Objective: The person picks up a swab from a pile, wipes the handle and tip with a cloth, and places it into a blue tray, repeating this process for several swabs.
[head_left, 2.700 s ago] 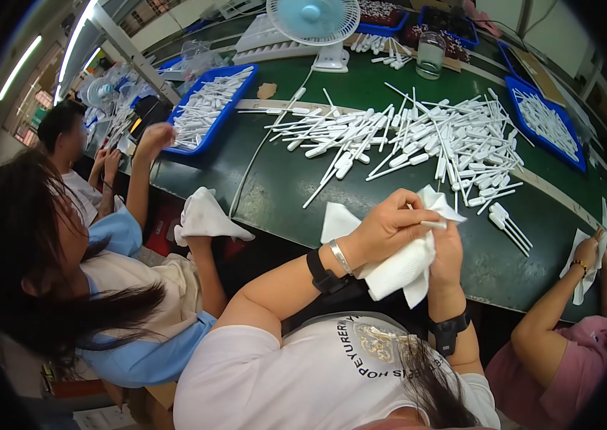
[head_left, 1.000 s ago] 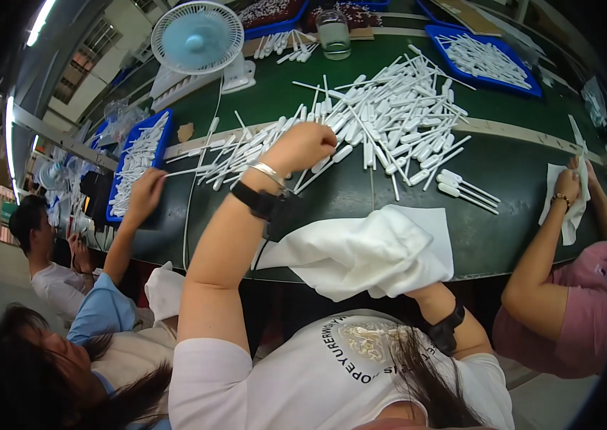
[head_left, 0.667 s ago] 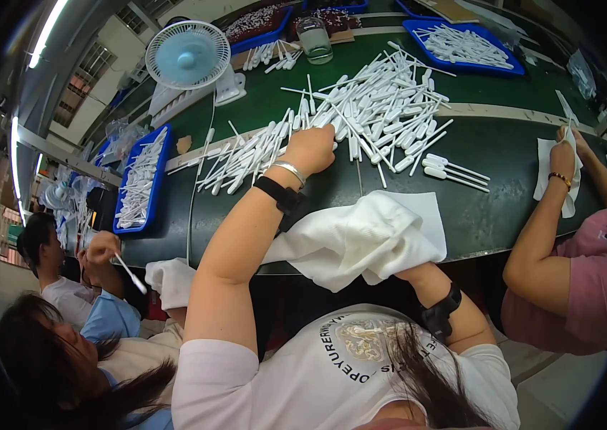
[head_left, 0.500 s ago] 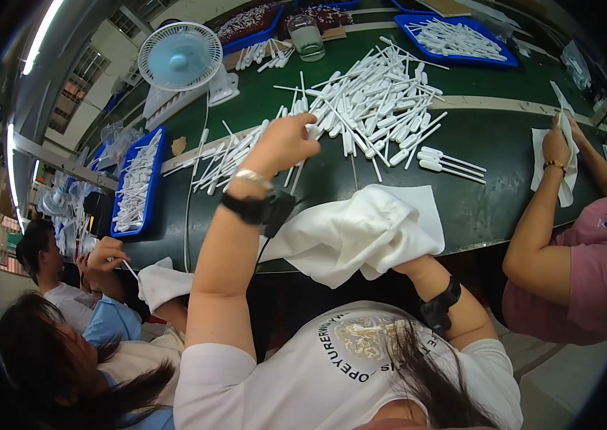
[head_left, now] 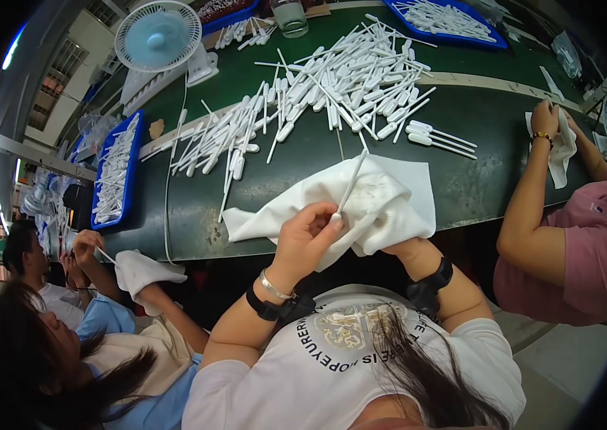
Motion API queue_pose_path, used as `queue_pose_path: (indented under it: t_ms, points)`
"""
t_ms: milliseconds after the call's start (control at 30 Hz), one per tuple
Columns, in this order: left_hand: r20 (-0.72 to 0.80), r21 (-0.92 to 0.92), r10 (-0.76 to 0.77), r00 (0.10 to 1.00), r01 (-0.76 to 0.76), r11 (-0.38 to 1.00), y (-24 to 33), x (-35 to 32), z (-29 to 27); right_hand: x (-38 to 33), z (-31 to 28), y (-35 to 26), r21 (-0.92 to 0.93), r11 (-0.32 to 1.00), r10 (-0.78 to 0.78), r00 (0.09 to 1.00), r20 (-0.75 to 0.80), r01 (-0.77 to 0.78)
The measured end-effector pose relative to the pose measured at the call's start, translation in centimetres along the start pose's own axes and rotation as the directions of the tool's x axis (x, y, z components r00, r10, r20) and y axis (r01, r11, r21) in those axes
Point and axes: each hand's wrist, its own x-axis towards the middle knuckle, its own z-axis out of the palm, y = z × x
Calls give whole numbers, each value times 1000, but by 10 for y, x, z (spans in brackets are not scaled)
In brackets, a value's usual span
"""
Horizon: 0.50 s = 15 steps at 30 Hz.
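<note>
Between the fingertips of my left hand [head_left: 310, 235] is a white plastic stick [head_left: 351, 183] with one thick end, its thin shaft pointing up and away. The thick end is at my fingers, against a white cloth [head_left: 303, 201]. That cloth drapes over my right hand [head_left: 405, 247], which grips it from beneath; its fingers are hidden in the folds. Beyond the cloth lies a large heap of similar white sticks [head_left: 346, 79], spread loosely to the left. A few more sticks [head_left: 441, 138] lie side by side to the right of the heap.
Blue trays of sticks stand at left [head_left: 131, 161] and far right [head_left: 504, 44]. A fan [head_left: 158, 37] and a glass jar [head_left: 290, 18] are at the back. A cable [head_left: 168, 193] crosses the dark table [head_left: 475, 179]. People work at both sides, holding cloths.
My left hand has come back from the heap to the cloth, now pinching a stick. My right hand stays under the cloth. The whole view has shifted slightly.
</note>
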Motion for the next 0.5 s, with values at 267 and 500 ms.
queue_pose_path:
  t_ms: [267,500]
  points:
    - [126,345,-80,989,32,938,7,13,-8,7,-8,-10,582,777,233,968,89,-240]
    - [152,498,55,987,-125,858,11,9,-9,7,-4,-2,363,926,118,993,-14,-105]
